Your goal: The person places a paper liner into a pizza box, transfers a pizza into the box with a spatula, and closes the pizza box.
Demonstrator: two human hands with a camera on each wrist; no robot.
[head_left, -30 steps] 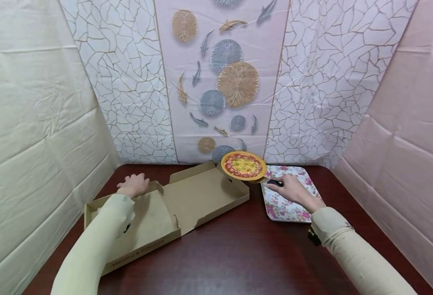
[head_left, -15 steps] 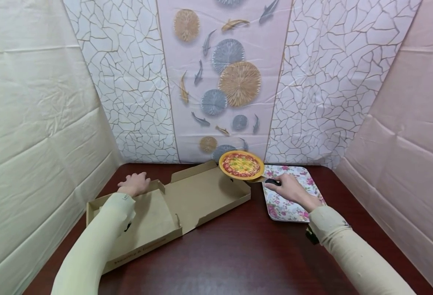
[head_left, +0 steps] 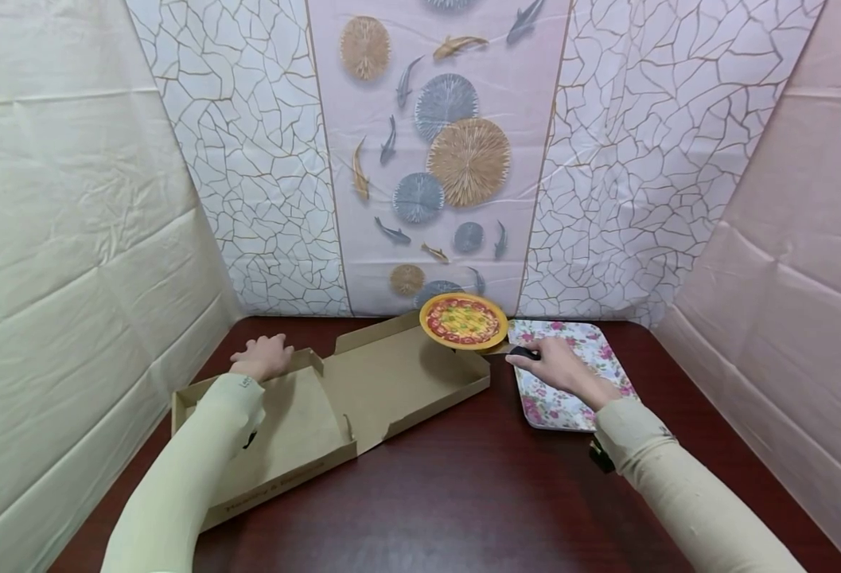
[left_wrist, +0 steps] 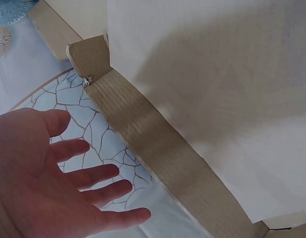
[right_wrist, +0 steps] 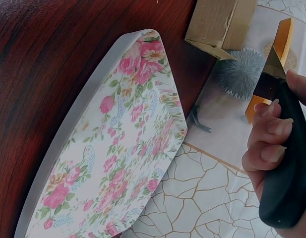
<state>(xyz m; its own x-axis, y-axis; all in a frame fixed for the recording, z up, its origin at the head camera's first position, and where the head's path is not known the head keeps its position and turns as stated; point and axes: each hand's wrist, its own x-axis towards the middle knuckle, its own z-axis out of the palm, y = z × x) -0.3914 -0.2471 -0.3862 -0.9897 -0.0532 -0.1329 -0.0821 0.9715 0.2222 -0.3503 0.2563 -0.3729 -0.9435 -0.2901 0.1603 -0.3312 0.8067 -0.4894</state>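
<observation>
My right hand point(head_left: 558, 364) grips the black handle of a pizza server point(right_wrist: 284, 168), fingers wrapped round it in the right wrist view. On the server's blade rests a small pizza point(head_left: 464, 321) with an orange crust and red, yellow and green toppings. It is held up over the far right corner of an opened cardboard pizza box point(head_left: 391, 374). My left hand point(head_left: 262, 358) hovers by the far wall of the box's left half, its fingers spread and holding nothing. A sheet of pale paper point(left_wrist: 232, 99) lines that half.
A white tray with pink flowers point(head_left: 556, 398) lies on the dark red-brown table point(head_left: 449, 493), right of the box and beneath my right hand. Behind the table hangs a patterned cloth point(head_left: 420, 263), and plain cloth walls point(head_left: 785, 302) stand at both sides.
The pizza on its server has shifted slightly left relative to the box, together with my right hand. My left hand stays by the box wall. The whole view has drifted a little.
</observation>
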